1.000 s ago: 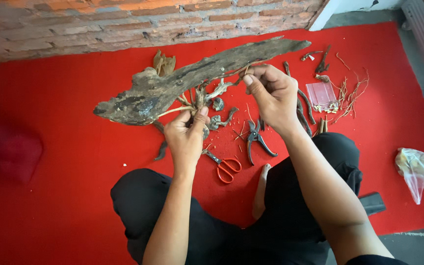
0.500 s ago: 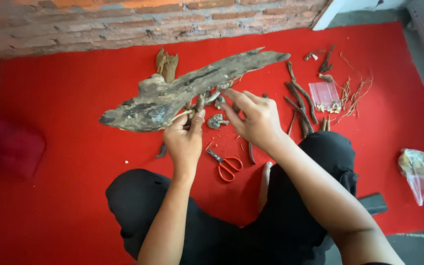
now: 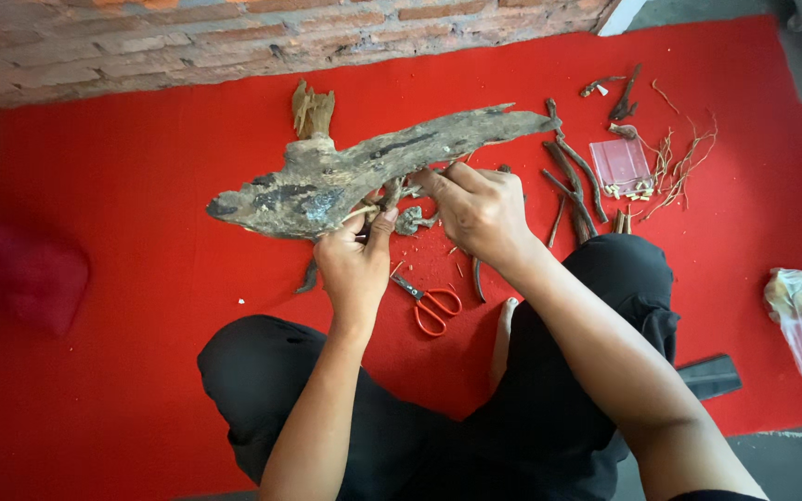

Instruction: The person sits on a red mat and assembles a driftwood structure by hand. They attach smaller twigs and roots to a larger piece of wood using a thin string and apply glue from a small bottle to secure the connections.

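Both hands working small root pieces at underside of big driftwood slab on red mat.

Left hand (image 3: 353, 264) pinches a pale thin twig (image 3: 360, 213), thumb up against driftwood (image 3: 364, 172) lower edge. Right hand (image 3: 477, 211) just right of it, fingers curled together at the same spot; what it grips is hidden. Red-handled scissors (image 3: 429, 304) lie just below the hands, untouched. Loose dark roots (image 3: 573, 181) and clear plastic bag (image 3: 620, 163) right of right hand. Looks mid-job: some bits sit under the slab, many roots unused.
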